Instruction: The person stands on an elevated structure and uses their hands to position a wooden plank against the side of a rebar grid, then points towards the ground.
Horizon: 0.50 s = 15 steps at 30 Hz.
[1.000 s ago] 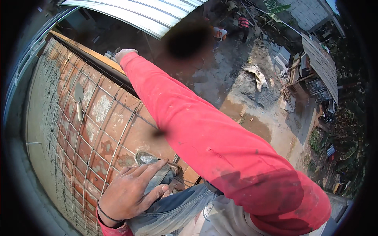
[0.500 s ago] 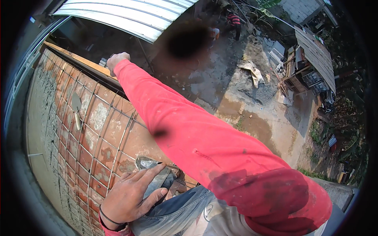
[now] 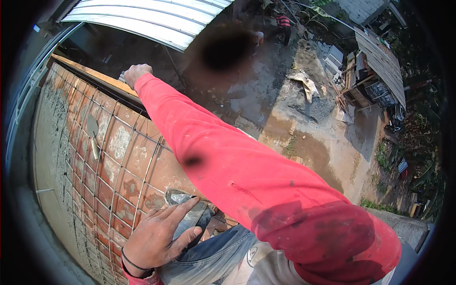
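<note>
My right arm, in a red sleeve, stretches across to the far left. At its end my right hand (image 3: 137, 76) is closed beside the edge of a wooden board (image 3: 95, 75); what its fingers hold, if anything, is hidden. Small greyish shapes show next to that hand, too unclear to name. My left hand (image 3: 159, 237) rests open over my bent knee, fingers stretched out, holding nothing. A trowel (image 3: 92, 127) with a pale handle lies on the steel bar grid (image 3: 113, 164) to the left, apart from both hands.
Wet grey concrete (image 3: 50, 156) covers the slab's left side, beyond the reddish surface under the grid. A corrugated metal roof (image 3: 152, 19) juts in at the top. Far below lie the yard (image 3: 304, 142), a shed (image 3: 380, 66) and a person in a striped top (image 3: 283, 21).
My right hand has shifted slightly left along the board. The left hand and the trowel stay in place.
</note>
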Tool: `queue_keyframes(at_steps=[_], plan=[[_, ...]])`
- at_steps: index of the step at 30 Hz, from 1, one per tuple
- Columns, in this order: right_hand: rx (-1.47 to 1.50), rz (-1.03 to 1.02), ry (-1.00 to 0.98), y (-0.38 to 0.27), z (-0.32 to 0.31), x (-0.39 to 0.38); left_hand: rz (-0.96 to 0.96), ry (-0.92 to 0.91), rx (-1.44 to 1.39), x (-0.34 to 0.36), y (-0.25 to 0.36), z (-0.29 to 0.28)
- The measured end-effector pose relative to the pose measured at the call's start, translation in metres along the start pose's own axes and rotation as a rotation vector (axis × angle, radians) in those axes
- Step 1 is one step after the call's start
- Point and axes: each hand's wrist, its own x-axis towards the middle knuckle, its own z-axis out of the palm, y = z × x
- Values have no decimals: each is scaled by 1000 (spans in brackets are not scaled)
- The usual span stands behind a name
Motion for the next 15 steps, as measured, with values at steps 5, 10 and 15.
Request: queue_keyframes(at_steps=[5,10,15], plan=[[-210,484,-517,1,-68,53,24,-65,12,17,14,-4],[-156,287,-344,-4,-22,28,-26,-49,-14,8,5,-4],[-170,278,-250,25,-19,8,-19,-64,-8,10,8,-5]])
